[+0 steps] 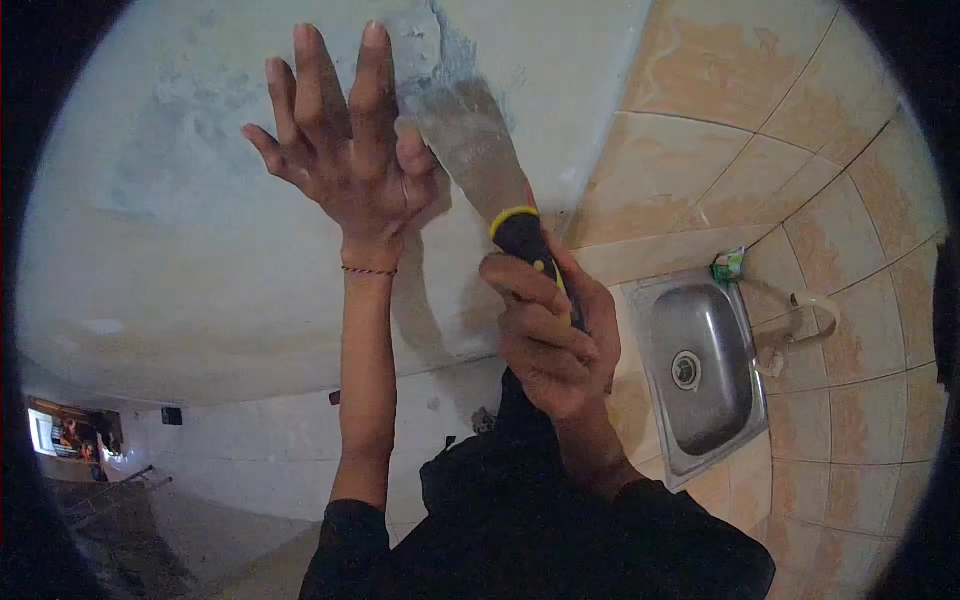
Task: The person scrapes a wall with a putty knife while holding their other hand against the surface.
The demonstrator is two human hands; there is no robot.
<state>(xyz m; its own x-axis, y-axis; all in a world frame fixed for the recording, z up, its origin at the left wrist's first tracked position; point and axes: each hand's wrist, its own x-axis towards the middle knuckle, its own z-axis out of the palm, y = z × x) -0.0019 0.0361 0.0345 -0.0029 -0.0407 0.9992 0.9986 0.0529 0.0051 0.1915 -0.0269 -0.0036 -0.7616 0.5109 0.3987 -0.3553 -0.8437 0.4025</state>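
My right hand (553, 330) is wrapped round the black and yellow handle of a putty knife (470, 145). Its wide metal blade points up and to the left, the front edge right at a cracked, rough patch (440, 50) on the pale wall (230, 230). Just left of the blade, my left hand (350, 150) is spread against the wall with its fingers apart. The left thumb lies close beside the blade's corner. A thin braided band (370, 270) circles my left wrist.
To the right, a steel sink (700, 360) is set in a tiled counter, with a tap (815, 318) beside it. A small green packet (729, 264) stands at the sink's corner. Beige tiles (690, 70) cover the adjoining wall. A window (43, 430) shows at far left.
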